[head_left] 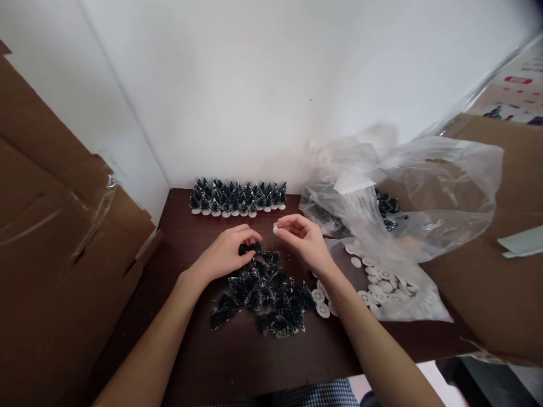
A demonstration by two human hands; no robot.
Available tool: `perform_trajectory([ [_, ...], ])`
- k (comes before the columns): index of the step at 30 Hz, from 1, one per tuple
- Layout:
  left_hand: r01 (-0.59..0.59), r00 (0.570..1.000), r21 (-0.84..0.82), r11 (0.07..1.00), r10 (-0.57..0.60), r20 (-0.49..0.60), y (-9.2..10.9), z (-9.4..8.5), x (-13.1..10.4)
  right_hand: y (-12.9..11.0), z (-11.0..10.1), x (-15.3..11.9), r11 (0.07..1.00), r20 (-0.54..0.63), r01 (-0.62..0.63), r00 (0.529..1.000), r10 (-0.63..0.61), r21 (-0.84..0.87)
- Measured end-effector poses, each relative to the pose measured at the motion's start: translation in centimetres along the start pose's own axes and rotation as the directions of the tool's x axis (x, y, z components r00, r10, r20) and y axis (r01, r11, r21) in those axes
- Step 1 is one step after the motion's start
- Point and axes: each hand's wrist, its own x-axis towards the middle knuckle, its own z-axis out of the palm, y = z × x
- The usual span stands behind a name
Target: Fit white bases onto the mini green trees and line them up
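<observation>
My left hand (pixel 231 250) curls its fingers round a small snow-tipped bottle-brush Christmas tree (pixel 249 248), just above a loose pile of the same trees (pixel 267 288). Between the thumb and fingertips of my right hand (pixel 306 240) is a small white round base (pixel 275 229), mostly covered by the fingers. A short gap separates the two hands. Several trees on white bases (pixel 237 198) stand upright in close rows at the back of the table. Loose white bases (pixel 323 310) lie by my right forearm.
Clear plastic bags (pixel 407 209) at the right hold more dark trees and many white bases (pixel 384 285). Cardboard boxes (pixel 55 237) flank the dark brown table (pixel 237 367) on both sides. A white wall (pixel 237 90) rises behind it.
</observation>
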Motion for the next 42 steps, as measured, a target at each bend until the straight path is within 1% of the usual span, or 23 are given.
perform_trajectory([
  [5, -0.022, 1.0, 0.016, 1.0, 0.022, -0.003, 0.3, 0.3, 0.0, 1.0, 0.7, -0.8, 0.996, 0.053, -0.054, 0.997, 0.051, 0.064],
  [7, -0.021, 1.0, 0.014, 1.0, 0.021, -0.013, 0.3, 0.4, 0.0, 1.1, 0.8, -1.1, 0.994, 0.033, -0.057, 0.998, 0.055, 0.09],
  [11, -0.034, 0.999, -0.001, 0.999, 0.034, -0.041, 0.2, 0.6, 0.1, 1.3, 0.6, -1.3, 0.987, -0.055, -0.056, 0.996, 0.065, 0.154],
  [15, -0.063, 0.992, 0.007, 0.998, 0.064, -0.113, 0.3, 0.7, 0.1, 1.6, 0.6, -1.7, 0.97, -0.104, -0.086, 0.988, 0.113, 0.228],
  [20, -0.092, 0.967, 0.048, 0.995, 0.101, -0.232, 1.0, 0.7, 0.3, 1.6, 1.1, -1.9, 0.956, -0.093, -0.12, 0.984, 0.15, 0.267],
  [24, -0.076, 0.948, 0.021, 0.997, 0.079, -0.308, 1.0, 0.7, 0.4, 1.5, 1.5, -2.0, 0.953, -0.076, -0.136, 0.984, 0.162, 0.272],
  [27, -0.042, 0.945, -0.001, 0.999, 0.039, -0.325, 0.7, 0.7, 0.4, 1.3, 1.6, -2.0, 0.952, -0.08, -0.134, 0.984, 0.162, 0.276],
  [30, 0.0, 0.946, -0.079, 0.997, -0.025, -0.324, 0.6, 0.7, 0.5, 1.2, 1.6, -2.0, 0.951, -0.1, -0.126, 0.982, 0.16, 0.283],
  [32, 0.024, 0.948, -0.193, 0.981, -0.084, -0.308, 0.7, 0.7, 0.6, 1.1, 1.5, -2.1, 0.947, -0.113, -0.123, 0.98, 0.163, 0.295],
  [35, 0.06, 0.948, -0.383, 0.922, -0.174, -0.268, 1.1, 0.7, 0.7, 1.1, 1.4, -2.1, 0.934, -0.127, -0.135, 0.974, 0.186, 0.332],
  [37, 0.079, 0.945, -0.471, 0.879, -0.216, -0.245, 1.4, 0.7, 0.7, 1.1, 1.4, -2.1, 0.919, -0.123, -0.156, 0.969, 0.213, 0.362],
  [39, 0.086, 0.944, -0.518, 0.851, -0.236, -0.231, 1.6, 0.7, 0.7, 1.1, 1.4, -2.1, 0.904, -0.111, -0.179, 0.965, 0.238, 0.387],
  [42, 0.077, 0.943, -0.546, 0.834, -0.238, -0.231, 1.7, 0.7, 0.7, 1.1, 1.4, -2.1, 0.893, -0.097, -0.198, 0.961, 0.257, 0.403],
])
